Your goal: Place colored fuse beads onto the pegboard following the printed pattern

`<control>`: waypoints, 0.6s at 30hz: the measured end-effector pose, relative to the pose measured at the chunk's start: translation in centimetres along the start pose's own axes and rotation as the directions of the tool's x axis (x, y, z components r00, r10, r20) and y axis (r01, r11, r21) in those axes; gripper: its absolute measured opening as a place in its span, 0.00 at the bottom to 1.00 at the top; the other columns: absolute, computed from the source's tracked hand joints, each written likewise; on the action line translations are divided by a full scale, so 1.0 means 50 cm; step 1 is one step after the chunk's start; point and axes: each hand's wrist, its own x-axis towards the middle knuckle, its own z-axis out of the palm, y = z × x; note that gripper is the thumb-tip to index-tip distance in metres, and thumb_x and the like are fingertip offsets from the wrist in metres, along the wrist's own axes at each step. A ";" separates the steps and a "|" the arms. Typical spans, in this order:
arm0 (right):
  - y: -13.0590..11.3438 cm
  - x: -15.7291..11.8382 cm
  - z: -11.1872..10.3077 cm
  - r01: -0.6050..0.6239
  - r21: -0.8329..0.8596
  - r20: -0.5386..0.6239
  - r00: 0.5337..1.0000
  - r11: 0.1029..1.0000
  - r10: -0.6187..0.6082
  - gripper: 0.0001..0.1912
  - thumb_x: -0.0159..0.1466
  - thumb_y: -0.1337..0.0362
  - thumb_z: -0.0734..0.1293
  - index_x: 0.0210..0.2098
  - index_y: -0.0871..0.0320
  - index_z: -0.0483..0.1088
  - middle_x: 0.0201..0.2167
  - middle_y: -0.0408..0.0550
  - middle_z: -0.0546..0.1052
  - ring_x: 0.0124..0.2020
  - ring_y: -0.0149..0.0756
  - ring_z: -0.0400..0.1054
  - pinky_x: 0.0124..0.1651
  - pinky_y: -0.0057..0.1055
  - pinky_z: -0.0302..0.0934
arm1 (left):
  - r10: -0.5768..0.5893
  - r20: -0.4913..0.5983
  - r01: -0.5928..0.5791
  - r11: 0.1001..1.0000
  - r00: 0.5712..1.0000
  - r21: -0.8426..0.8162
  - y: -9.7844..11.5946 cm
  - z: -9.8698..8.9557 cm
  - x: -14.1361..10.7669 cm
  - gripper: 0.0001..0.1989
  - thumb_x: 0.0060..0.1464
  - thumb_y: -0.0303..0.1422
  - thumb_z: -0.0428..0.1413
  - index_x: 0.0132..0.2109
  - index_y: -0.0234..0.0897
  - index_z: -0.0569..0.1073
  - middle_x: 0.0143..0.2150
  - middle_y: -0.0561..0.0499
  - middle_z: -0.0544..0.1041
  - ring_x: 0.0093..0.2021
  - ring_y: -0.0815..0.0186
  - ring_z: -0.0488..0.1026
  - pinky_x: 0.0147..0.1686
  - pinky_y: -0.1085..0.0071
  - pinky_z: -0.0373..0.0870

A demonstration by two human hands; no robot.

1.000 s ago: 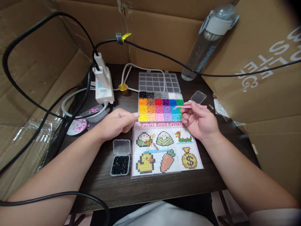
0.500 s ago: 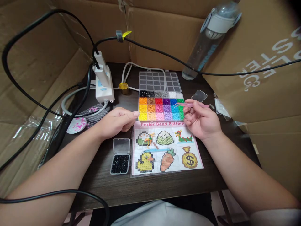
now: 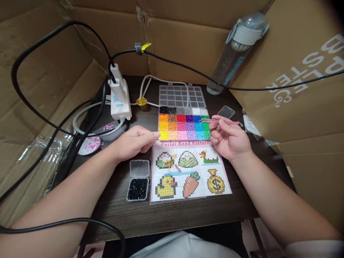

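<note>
My right hand (image 3: 229,138) holds pink tweezers (image 3: 219,122) between thumb and fingers. Their bent tips point left, over the blue and green compartments of a bead box (image 3: 184,122). My left hand (image 3: 139,141) is closed, thumb pressed on the curled index finger, at the box's left front corner; whatever it may grip is hidden. In front of the box lies a Perler bead pattern sheet (image 3: 202,177) under a clear pegboard (image 3: 161,202). The pegboard carries several beads over the duck picture. Left of it stands a small open case of black beads (image 3: 138,189).
A white power strip (image 3: 120,107) with black cables (image 3: 185,66) stands at back left, beside a gold cup (image 3: 142,104). Pink beads lie on a white dish (image 3: 88,145). A water bottle (image 3: 228,61) leans at back right near a clear lid (image 3: 226,112). Cardboard walls surround the table.
The whole view has shifted slightly as the head moved. Both hands keep nearly the same pose, with the tweezers still over the bead box.
</note>
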 end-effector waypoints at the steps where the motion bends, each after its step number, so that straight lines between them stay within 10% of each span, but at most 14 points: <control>1: 0.000 0.001 -0.001 0.004 0.001 -0.006 1.000 1.000 -0.004 0.05 0.60 0.64 0.72 0.37 0.56 0.75 0.26 0.41 0.76 0.18 0.22 0.61 0.20 0.22 0.59 | 0.003 -0.002 -0.002 1.000 1.000 0.013 0.000 0.000 0.000 0.27 0.62 0.41 0.52 0.16 0.38 0.56 0.15 0.58 0.52 0.19 0.73 0.46 0.20 0.69 0.44; 18: 0.002 0.001 0.000 0.032 0.000 -0.020 0.999 0.999 -0.032 0.07 0.58 0.65 0.72 0.37 0.56 0.76 0.26 0.41 0.76 0.18 0.23 0.61 0.19 0.22 0.58 | 0.008 -0.011 -0.008 1.000 1.000 0.020 -0.006 -0.002 0.000 0.27 0.62 0.40 0.51 0.17 0.38 0.55 0.16 0.58 0.52 0.19 0.73 0.46 0.21 0.70 0.44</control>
